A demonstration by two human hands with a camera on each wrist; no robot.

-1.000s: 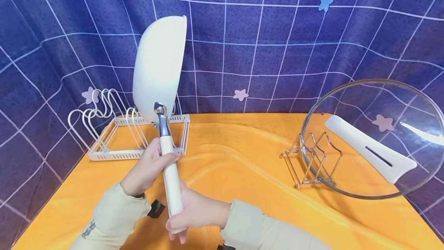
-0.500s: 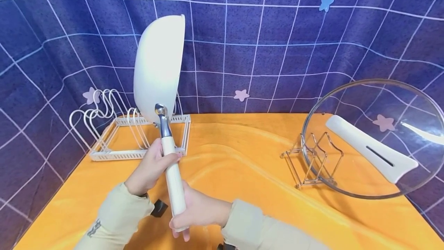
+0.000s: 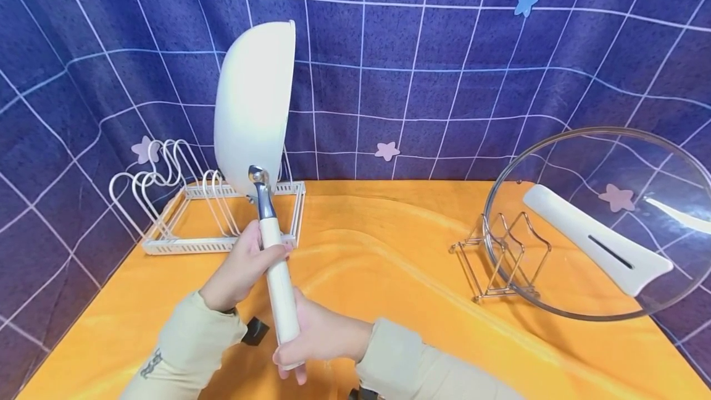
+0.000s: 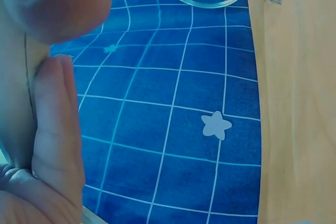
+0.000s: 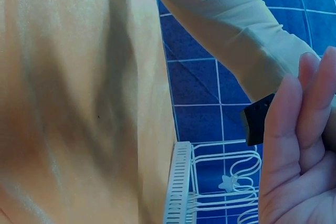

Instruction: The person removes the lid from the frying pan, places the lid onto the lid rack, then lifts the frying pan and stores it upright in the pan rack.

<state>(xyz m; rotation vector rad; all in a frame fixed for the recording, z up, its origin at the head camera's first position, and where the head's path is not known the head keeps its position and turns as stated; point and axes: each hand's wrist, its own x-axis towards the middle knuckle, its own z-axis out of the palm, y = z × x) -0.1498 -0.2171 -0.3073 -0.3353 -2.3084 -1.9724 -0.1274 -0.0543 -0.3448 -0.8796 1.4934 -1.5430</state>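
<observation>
Both hands hold a deep white frying pan [image 3: 252, 97] turned on its side, with its bottom facing left and its open side facing right. Its white handle [image 3: 272, 233] slants down toward the person. The left hand [image 3: 239, 267] grips the handle's upper part, thumb across the top, just below the chrome joint. At the handle's lower end, the right hand [image 3: 319, 335] wraps its thumb and fingers round it. Behind the pan stands a white wire rack [image 3: 222, 244]; I cannot tell whether the pan touches it. In the left wrist view, fingers [image 4: 58, 124] press against the handle.
On the right, a glass lid [image 3: 583, 315] with a long white handle [image 3: 597, 239] stands upright in a small metal wire rack [image 3: 500, 292]. An orange cloth [image 3: 378, 264] covers the table. A blue checked curtain [image 3: 416, 91] with stars hangs close behind.
The handle's lower end and both hands have shifted slightly right, mostly in the first half second. The pan's body leans a touch further left. Both grips stay the same.
</observation>
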